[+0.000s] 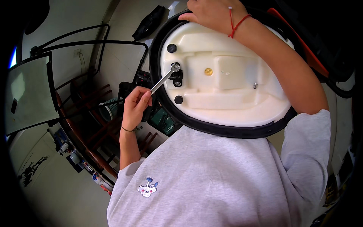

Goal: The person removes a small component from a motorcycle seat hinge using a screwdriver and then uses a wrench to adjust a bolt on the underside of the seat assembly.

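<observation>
An open-end or ring-type wrench [162, 81] is pinched in my left hand [137, 106], thumb and fingers closed on its shank. Its far head sits over the upper bolt of a black metal hinge bracket [176, 75]. That bracket is fixed to the white plastic underside [227, 100] of what looks like a scooter seat, rimmed by a black padded edge [223, 131]. A second nut shows at the bracket's lower end. My right hand [211, 13] reaches across and grips the seat's far edge; its fingertips are partly cut off by the frame.
Black round rubber pads [171, 48] flank the bracket. A green case [163, 122] lies below the seat's left edge. Farther left are a black-framed clear windshield [30, 90], a wooden chair [90, 136] and a green basket [109, 109]. An orange panel [302, 45] stands at right.
</observation>
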### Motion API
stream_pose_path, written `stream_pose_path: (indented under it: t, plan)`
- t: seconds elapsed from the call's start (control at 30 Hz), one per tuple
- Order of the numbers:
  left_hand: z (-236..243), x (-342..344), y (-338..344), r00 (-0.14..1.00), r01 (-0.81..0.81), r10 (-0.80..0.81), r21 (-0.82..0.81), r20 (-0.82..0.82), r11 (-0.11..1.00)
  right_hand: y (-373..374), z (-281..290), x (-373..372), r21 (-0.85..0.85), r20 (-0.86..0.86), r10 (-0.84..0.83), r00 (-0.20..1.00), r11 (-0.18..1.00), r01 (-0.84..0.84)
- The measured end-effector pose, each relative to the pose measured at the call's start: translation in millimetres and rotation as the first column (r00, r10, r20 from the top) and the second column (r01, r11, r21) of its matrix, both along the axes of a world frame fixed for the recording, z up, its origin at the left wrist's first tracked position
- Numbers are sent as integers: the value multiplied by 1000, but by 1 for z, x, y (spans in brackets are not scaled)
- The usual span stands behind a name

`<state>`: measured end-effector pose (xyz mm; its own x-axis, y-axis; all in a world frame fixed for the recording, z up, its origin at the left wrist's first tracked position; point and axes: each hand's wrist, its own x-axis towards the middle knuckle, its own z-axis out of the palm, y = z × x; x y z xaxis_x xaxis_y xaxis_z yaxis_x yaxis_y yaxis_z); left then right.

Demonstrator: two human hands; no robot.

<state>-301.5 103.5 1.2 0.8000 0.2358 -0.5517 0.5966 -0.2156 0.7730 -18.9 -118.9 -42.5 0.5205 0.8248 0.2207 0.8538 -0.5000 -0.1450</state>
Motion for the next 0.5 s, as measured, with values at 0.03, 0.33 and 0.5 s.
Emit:
stream_pose_path:
  t: [0.03,0.33,0.5]
  plan:
    - [0,-3,-4,999,-4,1,65,47,998,0,-1,1,3,3,0,1000,1000,0]
    - [39,89,21,939,111,-246,464,241,879,4,0,0,-32,-4,36,999,999,-36]
    - [56,132,22,896,346,-438,507,70,789,4,8,-2,-26,7,53,999,998,-53]
